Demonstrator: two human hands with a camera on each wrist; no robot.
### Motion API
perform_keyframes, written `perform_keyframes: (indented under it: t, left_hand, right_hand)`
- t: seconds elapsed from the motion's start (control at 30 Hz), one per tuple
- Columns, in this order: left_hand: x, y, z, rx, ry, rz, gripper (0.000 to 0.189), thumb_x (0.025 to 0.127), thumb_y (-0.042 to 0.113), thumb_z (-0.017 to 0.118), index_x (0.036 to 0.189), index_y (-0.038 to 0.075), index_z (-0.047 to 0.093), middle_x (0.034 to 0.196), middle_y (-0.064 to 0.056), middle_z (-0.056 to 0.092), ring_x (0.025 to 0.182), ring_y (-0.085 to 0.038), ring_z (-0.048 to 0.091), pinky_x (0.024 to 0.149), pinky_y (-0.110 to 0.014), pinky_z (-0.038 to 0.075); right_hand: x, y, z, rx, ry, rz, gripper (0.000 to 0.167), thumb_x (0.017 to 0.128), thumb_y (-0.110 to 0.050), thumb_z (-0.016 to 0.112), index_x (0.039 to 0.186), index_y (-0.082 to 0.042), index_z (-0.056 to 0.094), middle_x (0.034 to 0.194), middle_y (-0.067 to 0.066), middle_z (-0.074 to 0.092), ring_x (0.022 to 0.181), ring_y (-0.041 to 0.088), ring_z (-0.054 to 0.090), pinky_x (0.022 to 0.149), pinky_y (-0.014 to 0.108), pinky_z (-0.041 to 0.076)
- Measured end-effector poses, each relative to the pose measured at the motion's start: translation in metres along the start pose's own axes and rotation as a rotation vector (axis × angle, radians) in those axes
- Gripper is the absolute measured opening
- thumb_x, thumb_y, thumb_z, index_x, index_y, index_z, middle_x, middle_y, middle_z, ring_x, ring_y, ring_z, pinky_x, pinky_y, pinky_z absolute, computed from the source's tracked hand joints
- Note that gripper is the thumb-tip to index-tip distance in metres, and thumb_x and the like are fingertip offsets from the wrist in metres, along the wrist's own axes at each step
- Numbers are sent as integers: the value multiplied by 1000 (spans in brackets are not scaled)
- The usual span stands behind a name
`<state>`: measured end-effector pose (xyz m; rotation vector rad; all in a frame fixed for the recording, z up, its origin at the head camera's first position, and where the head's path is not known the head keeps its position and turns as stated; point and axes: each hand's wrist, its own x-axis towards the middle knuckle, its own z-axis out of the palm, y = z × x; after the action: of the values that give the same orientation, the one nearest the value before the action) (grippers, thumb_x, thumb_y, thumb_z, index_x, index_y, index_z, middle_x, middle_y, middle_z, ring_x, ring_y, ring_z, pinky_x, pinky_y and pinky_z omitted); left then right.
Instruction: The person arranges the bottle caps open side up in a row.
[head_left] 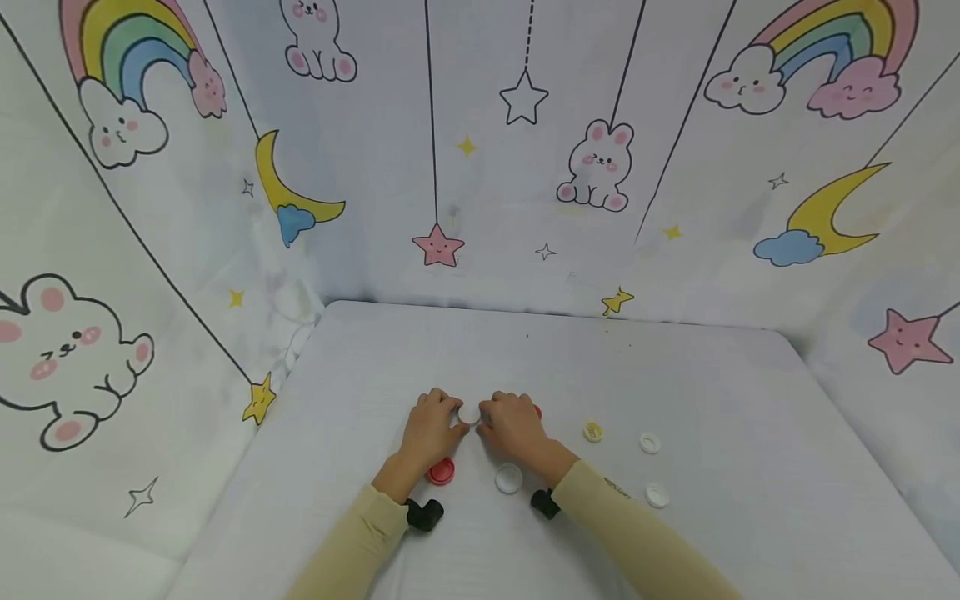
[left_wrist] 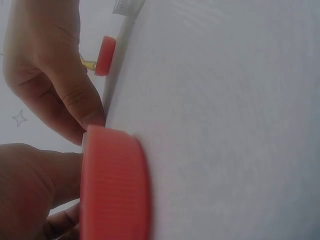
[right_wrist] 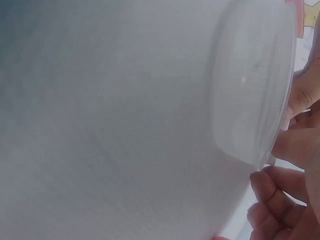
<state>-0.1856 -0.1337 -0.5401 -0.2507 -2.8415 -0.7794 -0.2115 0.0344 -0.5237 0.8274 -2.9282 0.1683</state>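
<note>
At mid-table in the head view, my left hand (head_left: 433, 429) and right hand (head_left: 513, 427) face each other over a small white disc-like cap (head_left: 469, 414). Fingers and thumb of each hand pinch its opposite edges. A red cap (head_left: 441, 471) lies just below the left hand; in the left wrist view its ribbed side (left_wrist: 115, 185) hides part of the fingers. Near the right wrist lies a translucent white cap (head_left: 508, 478), which covers the held cap in the right wrist view. Another red cap (head_left: 537, 412) peeks out behind the right hand.
To the right lie a yellow cap (head_left: 592, 431), a white ring-shaped cap (head_left: 649, 442) and another white cap (head_left: 656, 496). A white cloth covers the table (head_left: 420, 350). Behind it hangs a white backdrop (head_left: 495, 192) with cartoon drawings.
</note>
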Motion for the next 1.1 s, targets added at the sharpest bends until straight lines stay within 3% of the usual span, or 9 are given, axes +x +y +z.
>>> perform_keyframes:
  t: [0.73,1.1]
  left_hand:
    - [-2,0,1,-6,30,13,32,81,24,79,107,6,71,99,-7,57,90,-25,51,76,-39,43]
    - [-1,-3,4,-68,-17,-49,36,83,24,77,112,4,69,107,-9,63,99,-28,56,86,-42,46]
  right_hand:
    - [0,-1,3,36,12,11,30,86,-31,74,110,-13,73,86,0,65,82,19,63,70,35,45]
    - [-1,-1,2,113,18,33,32,87,-30,73,113,-11,71,90,0,68,85,18,63,74,34,47]
